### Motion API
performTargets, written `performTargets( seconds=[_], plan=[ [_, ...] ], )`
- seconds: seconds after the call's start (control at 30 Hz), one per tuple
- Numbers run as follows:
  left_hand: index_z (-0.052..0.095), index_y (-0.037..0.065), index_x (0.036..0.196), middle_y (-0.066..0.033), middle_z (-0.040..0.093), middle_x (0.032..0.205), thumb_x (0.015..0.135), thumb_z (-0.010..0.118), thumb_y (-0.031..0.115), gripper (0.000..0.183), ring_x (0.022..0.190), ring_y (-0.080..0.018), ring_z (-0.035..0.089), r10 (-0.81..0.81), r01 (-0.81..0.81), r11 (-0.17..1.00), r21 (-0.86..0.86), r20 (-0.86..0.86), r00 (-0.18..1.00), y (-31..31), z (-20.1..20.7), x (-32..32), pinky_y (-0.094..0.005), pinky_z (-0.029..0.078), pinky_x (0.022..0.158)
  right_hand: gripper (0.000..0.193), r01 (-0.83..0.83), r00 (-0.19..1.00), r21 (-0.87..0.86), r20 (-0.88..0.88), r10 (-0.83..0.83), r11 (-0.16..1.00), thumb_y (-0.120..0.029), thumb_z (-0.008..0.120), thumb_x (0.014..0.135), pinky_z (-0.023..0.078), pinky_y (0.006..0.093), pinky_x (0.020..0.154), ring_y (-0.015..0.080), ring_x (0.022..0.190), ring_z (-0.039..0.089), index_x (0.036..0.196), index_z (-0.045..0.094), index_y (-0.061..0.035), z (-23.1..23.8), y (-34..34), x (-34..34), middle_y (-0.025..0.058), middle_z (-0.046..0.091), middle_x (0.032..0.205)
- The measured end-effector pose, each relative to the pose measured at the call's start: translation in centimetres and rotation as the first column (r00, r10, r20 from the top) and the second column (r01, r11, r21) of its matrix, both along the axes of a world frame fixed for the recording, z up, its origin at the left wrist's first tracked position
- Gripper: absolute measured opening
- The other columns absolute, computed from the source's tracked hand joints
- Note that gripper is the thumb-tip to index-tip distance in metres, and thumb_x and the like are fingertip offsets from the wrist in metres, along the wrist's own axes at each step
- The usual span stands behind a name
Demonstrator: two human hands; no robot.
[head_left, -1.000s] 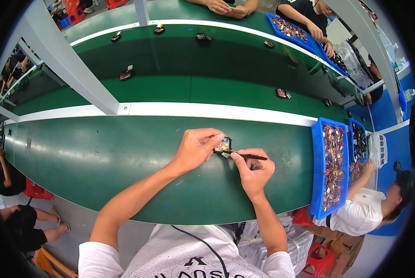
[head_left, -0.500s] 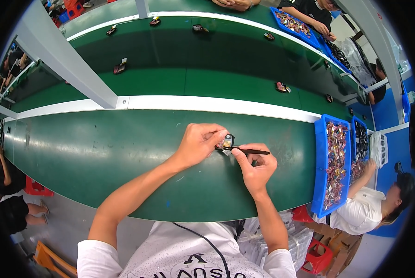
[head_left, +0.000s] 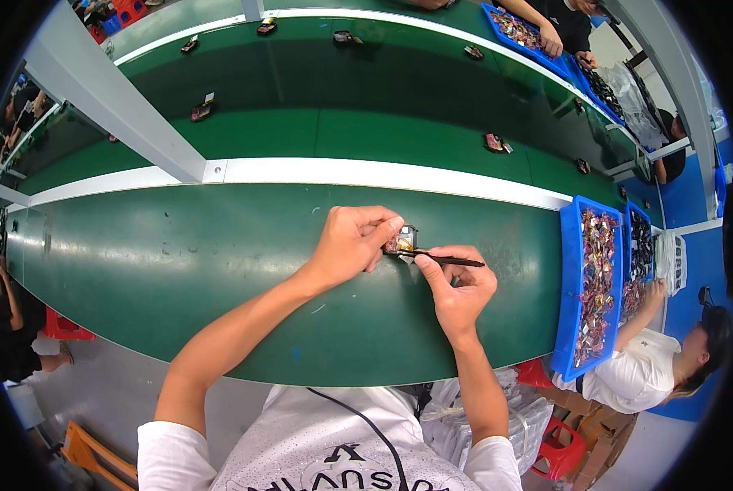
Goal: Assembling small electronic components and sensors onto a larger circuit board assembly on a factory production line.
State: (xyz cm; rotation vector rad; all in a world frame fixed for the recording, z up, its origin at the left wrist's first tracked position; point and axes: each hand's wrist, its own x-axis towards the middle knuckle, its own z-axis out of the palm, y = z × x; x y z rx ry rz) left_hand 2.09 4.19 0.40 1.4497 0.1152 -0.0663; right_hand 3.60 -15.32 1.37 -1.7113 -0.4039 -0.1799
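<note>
In front of me over the green tabletop, my left hand (head_left: 351, 244) pinches a small electronic part (head_left: 407, 236) by its left side. The part has a black frame, a clear or silvery face, and some reddish and yellow bits; its finer details are too small to make out. My right hand (head_left: 463, 288) grips a pair of black tweezers (head_left: 455, 261) between thumb and fingers. The tweezers' tips reach left to the part's lower edge, where a pale, whitish piece shows. Fingers partly cover the part's left side.
On my right, a blue tray (head_left: 570, 282) holds many small reddish parts, and another blue tray (head_left: 639, 214) holds black ones. Beyond a white rail (head_left: 317, 170), a green conveyor belt (head_left: 342, 137) carries several small assemblies. A grey post (head_left: 121, 98) rises at left. Co-workers sit around.
Both hands stay on the part and tweezers, with only slight shifts. Assemblies on the belt sit a little further left. At the far right, a co-worker's hand has moved over a blue tray.
</note>
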Motion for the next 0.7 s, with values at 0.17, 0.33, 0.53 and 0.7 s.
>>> performTargets(
  seconds=[0.17,0.33,0.53,0.7],
  plan=[
    [0.069,-0.008,0.105,-0.0062,0.067,0.076,0.102,0.061,0.011,0.020,0.050,-0.0061,0.051,0.013,-0.013,1.000,0.003,0.017,1.000,-0.14,0.82,-0.11,-0.0229,0.039,0.044,0.014,-0.015,1.000,0.008,-0.023,0.015,1.000,0.002,0.083,0.081,0.029,0.0184,0.045,-0.0013,0.050,0.044,0.090,0.073,0.0026,0.22,0.03,-0.07,0.0007,0.069,0.075],
    [0.068,-0.008,0.102,-0.0055,0.066,0.074,0.102,0.061,0.009,0.018,0.048,-0.0061,0.052,0.017,-0.017,0.999,0.033,0.023,1.000,-0.10,0.75,-0.14,-0.0230,0.039,0.044,0.015,-0.030,0.996,0.047,-0.085,0.034,0.998,0.003,0.083,0.082,0.031,0.0172,0.046,-0.0013,0.052,0.045,0.091,0.071,0.0028,0.40,-0.07,0.02,0.0021,0.070,0.077],
    [0.071,-0.007,0.103,-0.0083,0.070,0.077,0.102,0.062,0.014,0.023,0.050,-0.0092,0.062,-0.023,0.022,0.999,0.042,0.019,1.000,0.06,0.87,-0.17,-0.0230,0.039,0.039,0.014,-0.023,0.996,0.060,-0.090,0.029,0.998,0.002,0.083,0.082,0.032,0.0170,0.047,-0.0011,0.052,0.046,0.091,0.071,0.0025,0.09,-0.10,-0.06,0.0018,0.070,0.077],
    [0.072,-0.007,0.108,-0.0103,0.071,0.080,0.102,0.062,0.016,0.026,0.052,-0.0117,0.065,-0.033,0.032,0.999,0.011,0.042,0.999,0.05,0.34,-0.22,-0.0219,0.041,0.038,0.013,0.010,0.998,0.074,-0.057,-0.005,0.997,0.002,0.083,0.082,0.031,0.0176,0.046,-0.0007,0.051,0.046,0.089,0.072,0.0024,0.03,0.17,-0.30,0.0019,0.070,0.078]
  ],
)
